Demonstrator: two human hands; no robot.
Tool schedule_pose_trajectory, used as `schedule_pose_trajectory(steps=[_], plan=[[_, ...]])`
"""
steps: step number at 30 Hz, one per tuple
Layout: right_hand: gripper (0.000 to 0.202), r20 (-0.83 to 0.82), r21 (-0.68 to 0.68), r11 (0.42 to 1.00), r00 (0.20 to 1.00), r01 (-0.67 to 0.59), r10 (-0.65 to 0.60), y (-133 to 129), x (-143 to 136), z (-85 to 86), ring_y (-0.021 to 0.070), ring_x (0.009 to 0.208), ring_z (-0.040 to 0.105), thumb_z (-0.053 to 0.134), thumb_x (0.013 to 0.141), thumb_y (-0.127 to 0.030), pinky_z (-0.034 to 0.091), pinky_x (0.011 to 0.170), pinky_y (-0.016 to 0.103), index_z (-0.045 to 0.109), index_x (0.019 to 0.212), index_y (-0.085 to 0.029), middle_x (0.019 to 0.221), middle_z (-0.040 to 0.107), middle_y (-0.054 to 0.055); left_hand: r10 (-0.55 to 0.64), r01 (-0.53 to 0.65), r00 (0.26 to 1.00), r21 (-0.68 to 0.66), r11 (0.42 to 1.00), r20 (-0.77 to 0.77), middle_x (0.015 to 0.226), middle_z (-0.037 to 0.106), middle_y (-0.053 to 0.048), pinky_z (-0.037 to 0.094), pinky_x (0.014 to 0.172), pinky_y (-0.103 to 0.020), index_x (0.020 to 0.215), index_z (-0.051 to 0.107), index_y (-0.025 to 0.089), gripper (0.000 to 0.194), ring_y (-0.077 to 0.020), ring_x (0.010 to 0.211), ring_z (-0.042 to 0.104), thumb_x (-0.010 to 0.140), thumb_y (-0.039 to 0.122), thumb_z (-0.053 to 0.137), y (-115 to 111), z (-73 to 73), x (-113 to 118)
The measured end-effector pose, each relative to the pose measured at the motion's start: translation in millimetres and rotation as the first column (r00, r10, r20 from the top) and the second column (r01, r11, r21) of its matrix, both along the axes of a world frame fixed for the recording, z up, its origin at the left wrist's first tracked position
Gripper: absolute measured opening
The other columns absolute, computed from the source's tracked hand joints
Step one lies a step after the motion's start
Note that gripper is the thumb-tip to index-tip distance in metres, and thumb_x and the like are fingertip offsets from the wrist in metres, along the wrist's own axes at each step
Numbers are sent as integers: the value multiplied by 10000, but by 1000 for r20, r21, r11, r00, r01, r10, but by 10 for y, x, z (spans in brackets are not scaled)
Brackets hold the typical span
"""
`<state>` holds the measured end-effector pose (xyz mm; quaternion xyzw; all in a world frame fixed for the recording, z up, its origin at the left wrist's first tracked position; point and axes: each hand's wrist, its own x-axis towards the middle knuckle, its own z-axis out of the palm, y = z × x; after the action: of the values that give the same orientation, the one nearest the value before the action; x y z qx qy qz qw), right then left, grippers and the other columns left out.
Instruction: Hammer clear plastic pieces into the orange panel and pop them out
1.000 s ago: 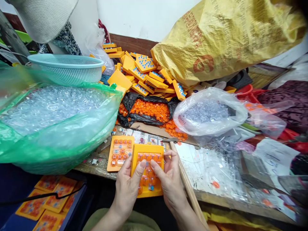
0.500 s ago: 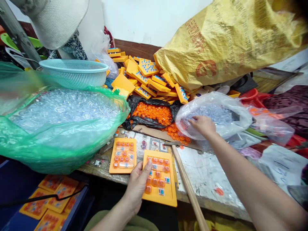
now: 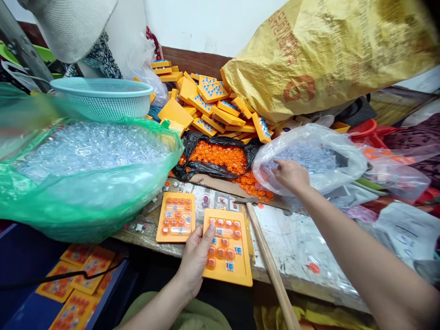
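My left hand (image 3: pixel 195 256) grips the left edge of a yellow plastic panel (image 3: pixel 242 270), thumb on top. Orange clear-topped buttons fill part of that panel, and a few blue-and-white spots on it are uncapped. A second yellow panel (image 3: pixel 176 197), fitted with orange buttons and long clear pieces, lies to its left on the bench. Over the mouth of a translucent plastic bag (image 3: pixel 350 172) is my right hand (image 3: pixel 292 175), its fingertips slightly apart at the small clear pieces (image 3: pixel 318 158) inside. I see nothing between those fingertips.
A black bag (image 3: pixel 187 146) holds orange rings; others spill beside it. A wooden-handled hammer (image 3: pixel 271 266) lies across the bench. At left are a green bag (image 3: pixel 85 206) of clear pieces and a blue basket (image 3: pixel 103 89). Yellow panels (image 3: pixel 213 91) pile up behind. A yellow sack (image 3: pixel 330 59) leans right.
The view has shifted slightly. My right hand stays at the bag of clear pieces, its fingers a little changed in pose. My left hand keeps hold of the panel.
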<state>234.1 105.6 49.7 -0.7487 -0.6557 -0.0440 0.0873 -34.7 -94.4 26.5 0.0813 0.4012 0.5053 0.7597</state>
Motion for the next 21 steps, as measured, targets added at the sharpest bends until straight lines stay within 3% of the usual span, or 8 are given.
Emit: schedule_pose_trajectory(steps=[5,9,13,16,18,19,21], plan=[[287,-242,216,976,969,3,50,-61,-42,13,215,1057,581,550,921,-338,492,891,432,578,1176,-209,1237,573,77,12,-11,1000,32,999,-6,999,736,-118,524,918,-389,1127,622,145,464,-265,994,683,761,413,719,-17,-14,6],[324,-514,358,928,851,103,104,-198,-153,120,300,1132,542,536,902,-398,433,950,503,577,1152,-196,1269,532,141,17,-16,1000,45,999,-13,1003,735,-122,522,923,-391,1099,632,133,443,-272,1006,678,754,395,729,-17,-17,11],[381,-791,323,932,588,165,170,-608,-431,170,290,955,648,561,819,-528,508,824,446,574,1055,-229,1029,635,118,29,-28,999,47,999,-14,1040,726,-129,514,934,-409,1133,620,137,478,-284,1032,666,746,393,736,-24,0,15],[400,-903,215,971,400,105,156,-1154,-726,110,243,822,679,749,617,-520,536,792,413,623,836,-209,827,678,55,50,-48,999,69,996,-21,1102,706,-136,504,947,-410,1129,617,141,481,-289,1051,656,743,402,736,-48,-8,27],[380,-950,146,984,293,99,111,-1548,-914,24,205,754,680,801,564,-478,555,737,359,630,754,-197,765,686,39,66,-64,997,91,994,-27,1155,684,-133,488,969,-404,1118,613,153,443,-281,1065,649,768,406,713,-73,-23,40],[358,-985,80,988,161,133,58,-1727,-996,-28,176,743,673,841,536,-419,554,723,309,624,713,-195,760,688,29,73,-70,997,101,992,-26,1176,674,-129,479,980,-400,1113,608,160,418,-274,1073,645,787,407,694,-86,-31,47],[336,-999,-30,981,-26,192,-26,-2014,-1123,-135,119,714,649,874,530,-332,537,674,207,649,744,-204,753,681,-5,93,-90,995,112,990,-19,1194,664,-119,470,988,-391,1116,594,172,385,-261,1085,639,820,410,658,-109,-35,57]])
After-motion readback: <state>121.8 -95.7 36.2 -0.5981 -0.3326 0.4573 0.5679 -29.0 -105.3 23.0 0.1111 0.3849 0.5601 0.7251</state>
